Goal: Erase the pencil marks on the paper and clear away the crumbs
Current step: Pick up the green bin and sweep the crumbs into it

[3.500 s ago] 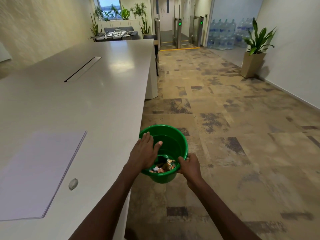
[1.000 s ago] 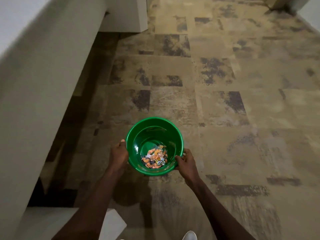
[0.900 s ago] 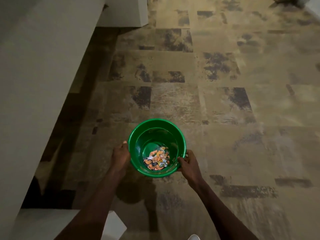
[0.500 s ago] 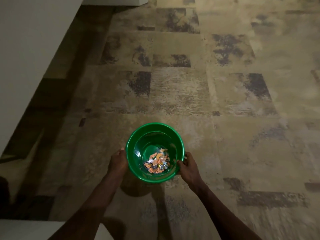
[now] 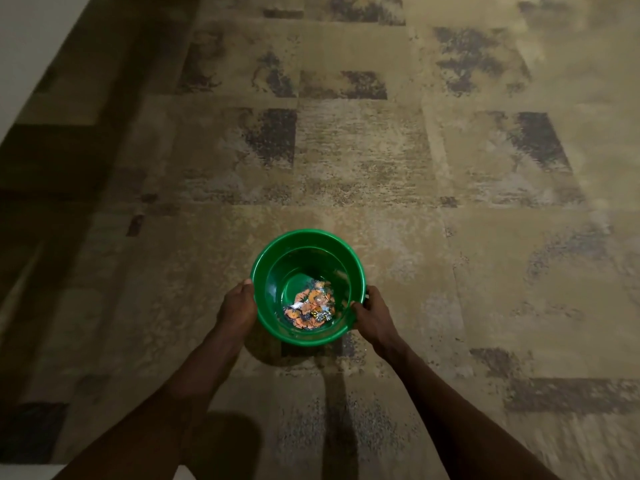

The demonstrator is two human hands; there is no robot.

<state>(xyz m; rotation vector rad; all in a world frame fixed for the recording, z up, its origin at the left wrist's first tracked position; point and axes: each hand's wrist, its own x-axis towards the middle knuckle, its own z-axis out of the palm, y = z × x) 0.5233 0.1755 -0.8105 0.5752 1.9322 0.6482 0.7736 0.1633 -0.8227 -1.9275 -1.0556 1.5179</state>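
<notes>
A green plastic bucket (image 5: 273, 271) is low over the patterned carpet, upright, with its shadow just beneath it. Orange and grey shavings and scraps (image 5: 309, 305) lie in a small heap at its bottom. My left hand (image 5: 238, 306) presses against the bucket's left side. My right hand (image 5: 372, 311) grips the rim on the right, thumb over the edge. The paper and the eraser are out of view.
Tan carpet with dark patches (image 5: 450, 168) fills the view. The pale side of the table (image 5: 20, 39) shows at the top left, with deep shadow beneath it. A pale edge (image 5: 20, 472) sits at the bottom left corner.
The bucket has gone down from table height toward the floor, held by both hands. My left hand left the inside of the bucket and now holds its side. My view tilted downward.
</notes>
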